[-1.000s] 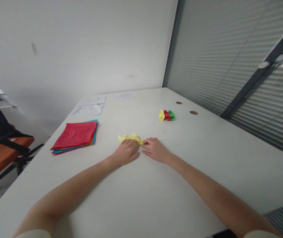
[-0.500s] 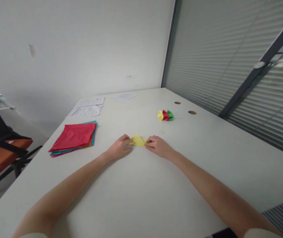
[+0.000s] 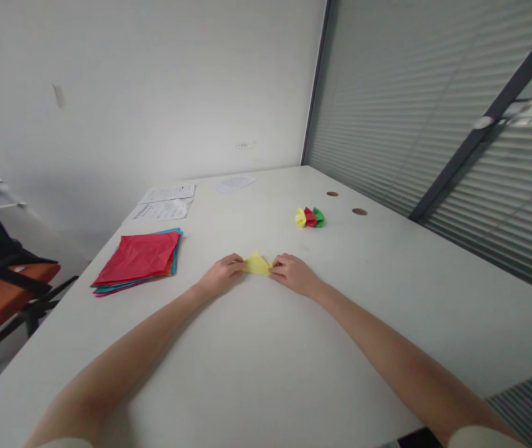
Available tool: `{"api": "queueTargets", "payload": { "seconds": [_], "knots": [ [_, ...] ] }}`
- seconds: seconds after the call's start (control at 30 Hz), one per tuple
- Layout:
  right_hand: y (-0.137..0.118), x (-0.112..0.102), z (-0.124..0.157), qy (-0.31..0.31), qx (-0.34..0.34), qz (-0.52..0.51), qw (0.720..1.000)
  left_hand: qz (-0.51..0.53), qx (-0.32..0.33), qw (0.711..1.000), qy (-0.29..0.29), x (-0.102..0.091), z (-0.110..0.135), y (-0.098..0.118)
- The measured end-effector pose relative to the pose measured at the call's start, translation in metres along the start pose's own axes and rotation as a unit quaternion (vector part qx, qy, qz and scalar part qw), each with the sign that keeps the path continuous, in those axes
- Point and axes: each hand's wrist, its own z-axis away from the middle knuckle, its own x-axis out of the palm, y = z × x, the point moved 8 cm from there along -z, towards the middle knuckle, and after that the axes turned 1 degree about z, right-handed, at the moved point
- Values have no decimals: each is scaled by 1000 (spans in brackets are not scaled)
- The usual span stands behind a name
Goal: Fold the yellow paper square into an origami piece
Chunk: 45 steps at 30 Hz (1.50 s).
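A small yellow sheet of paper (image 3: pixel 257 264), folded to a peak at its top, lies low over the white table (image 3: pixel 266 361) between my two hands. My left hand (image 3: pixel 223 274) is closed on its left end, fingers bent over the edge. At the right end, my right hand (image 3: pixel 294 274) pinches the other corner between thumb and fingers. The fingertips hide both ends of the paper. Beyond my right hand sit folded paper pieces in yellow (image 3: pixel 300 217), red (image 3: pixel 310 217) and green (image 3: pixel 318 217), side by side.
Left of my hands lies a stack of coloured paper (image 3: pixel 139 256), red on top. Printed sheets (image 3: pixel 163 209) are farther back, near the wall. Two round holes (image 3: pixel 359 211) pierce the tabletop by the blinds (image 3: pixel 434 124). An orange-seated chair (image 3: pixel 9 298) stands beyond the left edge.
My left hand has shifted slightly left along the yellow paper, so a little more of its left end shows. The right hand keeps its pinch.
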Motion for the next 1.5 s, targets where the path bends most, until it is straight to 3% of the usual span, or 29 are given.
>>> {"api": "queueTargets", "payload": {
  "seconds": [0.17, 0.33, 0.47, 0.63, 0.8, 1.13, 1.4, 1.5],
  "knots": [
    [10, -4, 3, 21, 29, -56, 998, -1, -44, 999, 21, -2, 1, -12],
    [12, -6, 3, 24, 37, -73, 996, -17, -21, 1000, 0, 2, -2, -10],
    [14, -3, 2, -7, 47, -36, 998, -71, -27, 997, -26, 2, -4, -8],
    [6, -2, 1, -37, 12, 53, 998, -110, 8, 992, -57, 4, -2, -2],
    [-3, -5, 1, -28, -17, 87, 996, -106, 17, 993, -51, 3, -1, 1],
    [3, -2, 1, -14, 13, 85, 996, -123, 24, 990, -66, 2, -4, 8],
    [-1, -9, 2, 21, 10, 24, 999, -115, 15, 993, 1, -12, -6, 15],
    [0, -8, 2, 18, 35, 19, 999, -111, 3, 994, -15, -11, -7, 14]
  ]
}}
